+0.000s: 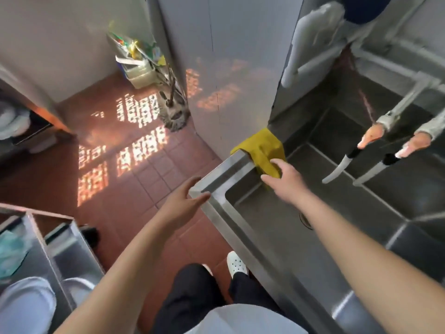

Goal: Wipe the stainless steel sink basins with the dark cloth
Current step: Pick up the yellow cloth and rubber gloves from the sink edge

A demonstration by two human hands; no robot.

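Yellow cloth (261, 150) drapes the steel sink (231, 169) rim, right hand (285, 178) touching.

I observe both forearms bare to the lower edge of view, with no sleeve, watch or glove on the left hand (183, 203) or the right hand (286, 179). I record dark trousers (192, 295), a white perforated clog (237, 263) on one foot, and a pale grey garment (240, 319) at the torso.
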